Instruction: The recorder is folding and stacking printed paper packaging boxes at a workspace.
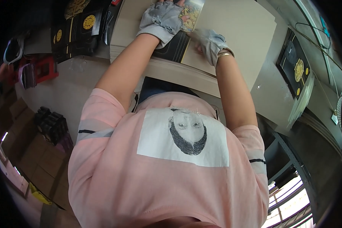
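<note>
A black sheet with fine gold lines point(170, 52) and a gold-patterned part point(193, 16) lies on a stack of beige boards point(241, 28). My left hand point(161, 19), in a grey fingerless glove, rests flat on this sheet with its fingers spread, tips near the top edge of the view. Beside the sheet's right edge is my right hand point(211, 45), gloved the same way. Its fingers point left toward that edge and are smeared by motion, so I cannot tell whether they grip anything.
Black printed pieces with gold emblems point(89, 22) lie at the far left, near a red holder point(45, 67). On the right, another stack of black-and-gold sheets point(297, 66) sits at the table's edge point(268, 97). Black bundles point(51, 125) stand lower left by cardboard boxes point(38, 159).
</note>
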Tool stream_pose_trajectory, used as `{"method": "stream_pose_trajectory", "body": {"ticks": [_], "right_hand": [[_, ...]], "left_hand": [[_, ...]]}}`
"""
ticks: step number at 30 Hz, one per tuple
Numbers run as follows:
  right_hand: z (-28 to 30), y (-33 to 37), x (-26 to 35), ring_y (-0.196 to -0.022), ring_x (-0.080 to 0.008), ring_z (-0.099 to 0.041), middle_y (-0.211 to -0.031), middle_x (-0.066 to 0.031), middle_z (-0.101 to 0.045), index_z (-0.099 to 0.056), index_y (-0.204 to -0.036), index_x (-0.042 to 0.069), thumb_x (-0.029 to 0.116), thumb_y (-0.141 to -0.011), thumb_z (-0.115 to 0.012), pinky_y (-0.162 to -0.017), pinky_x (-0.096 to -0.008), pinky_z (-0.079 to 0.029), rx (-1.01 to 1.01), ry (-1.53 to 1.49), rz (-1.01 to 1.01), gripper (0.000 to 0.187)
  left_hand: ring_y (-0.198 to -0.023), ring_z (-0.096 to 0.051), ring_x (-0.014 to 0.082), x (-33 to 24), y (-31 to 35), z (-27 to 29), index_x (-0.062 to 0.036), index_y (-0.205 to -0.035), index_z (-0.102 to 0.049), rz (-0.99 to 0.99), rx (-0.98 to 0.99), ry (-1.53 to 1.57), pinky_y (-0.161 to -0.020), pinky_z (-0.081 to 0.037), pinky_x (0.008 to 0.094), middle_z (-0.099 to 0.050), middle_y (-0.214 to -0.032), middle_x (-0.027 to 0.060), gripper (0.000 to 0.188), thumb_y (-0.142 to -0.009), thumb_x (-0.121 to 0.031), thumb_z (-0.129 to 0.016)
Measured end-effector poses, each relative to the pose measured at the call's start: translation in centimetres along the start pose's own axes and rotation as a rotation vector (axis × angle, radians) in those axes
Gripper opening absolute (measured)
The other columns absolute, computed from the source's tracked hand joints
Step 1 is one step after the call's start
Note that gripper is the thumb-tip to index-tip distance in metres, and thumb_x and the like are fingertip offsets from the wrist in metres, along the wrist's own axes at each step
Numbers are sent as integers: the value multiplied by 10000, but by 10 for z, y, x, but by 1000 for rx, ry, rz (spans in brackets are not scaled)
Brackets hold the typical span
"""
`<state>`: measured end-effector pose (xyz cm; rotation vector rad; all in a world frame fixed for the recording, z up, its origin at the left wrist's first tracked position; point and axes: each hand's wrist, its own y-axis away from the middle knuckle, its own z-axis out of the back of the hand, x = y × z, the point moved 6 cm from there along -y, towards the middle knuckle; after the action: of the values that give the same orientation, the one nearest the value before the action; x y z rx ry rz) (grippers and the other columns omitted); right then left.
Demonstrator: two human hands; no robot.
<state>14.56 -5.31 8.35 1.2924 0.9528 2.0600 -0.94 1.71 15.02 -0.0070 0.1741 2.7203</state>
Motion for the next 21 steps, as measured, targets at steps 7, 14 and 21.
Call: {"method": "stream_pose_trajectory", "body": {"ticks": [7,14,21], "right_hand": [[-18,-7,-10,-511,-146,-573,-619,-21,-608,-695,-861,89,295,-885,-813,-463,-310,-409,-116,53,201,238],[-25,-34,-36,-616,-156,-605,-759,-38,-689,-715,-991,53,282,-1017,-626,-559,-313,-488,-30,-111,68,247],[-27,-10,-19,-616,-181,-622,-765,-71,-696,-726,-1003,6,221,-1006,-645,-549,-328,-510,7,-342,155,230]], "left_hand": [[-1511,-347,413,-4,1,6,-100,-1584,-404,25,52,94,-1237,-307,497,-330,-1655,225,691,-1011,-470,-514],[-1517,-327,416,2,53,4,-84,-1570,-421,-282,-225,381,-1226,-314,516,-323,-1646,245,746,-964,-475,-609],[-1499,-342,438,14,88,-53,-94,-1566,-435,-297,-543,455,-1207,-335,525,-337,-1631,267,746,-952,-477,-617]]}}
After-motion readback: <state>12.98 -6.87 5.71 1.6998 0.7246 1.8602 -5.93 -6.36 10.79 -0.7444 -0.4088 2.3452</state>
